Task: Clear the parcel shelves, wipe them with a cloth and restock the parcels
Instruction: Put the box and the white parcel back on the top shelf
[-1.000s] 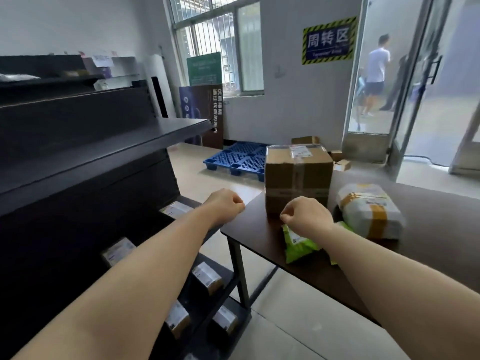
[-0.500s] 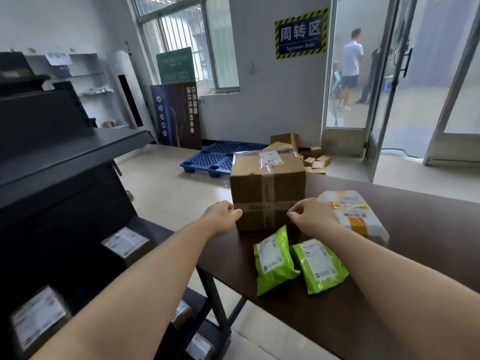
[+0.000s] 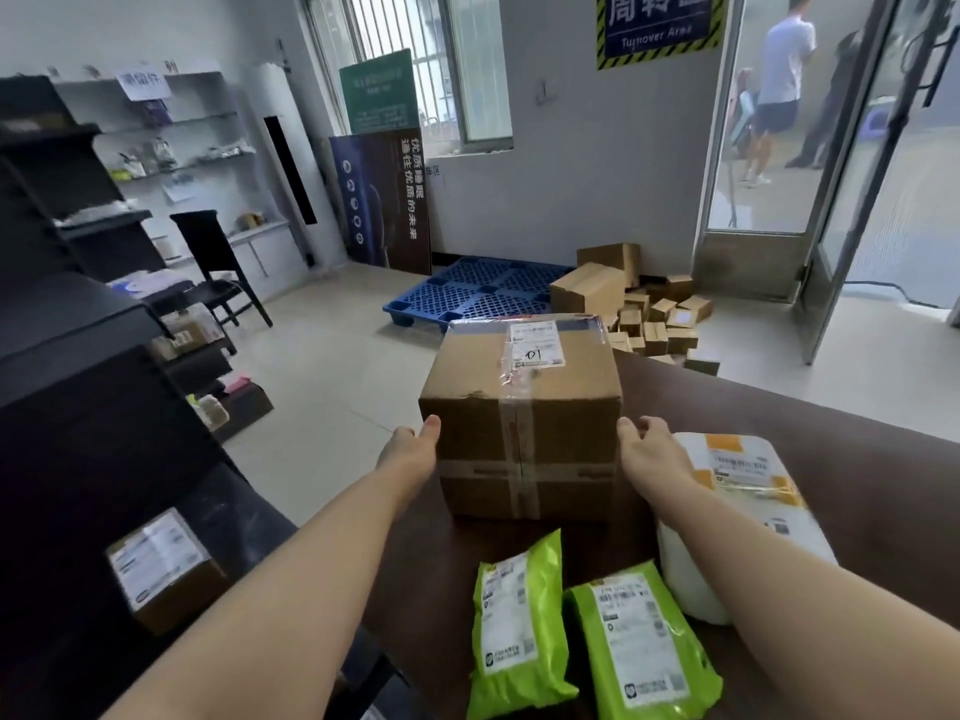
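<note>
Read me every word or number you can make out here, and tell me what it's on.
"周转区 Turnover Area": wall sign, top cropped.
"01": handwritten on box label.
"优质睡眠 通往优质的未来": blue banner.
"滞留件": paper sign on white shelf.
Too small or blurred: green board, bag labels, parcel label.
</note>
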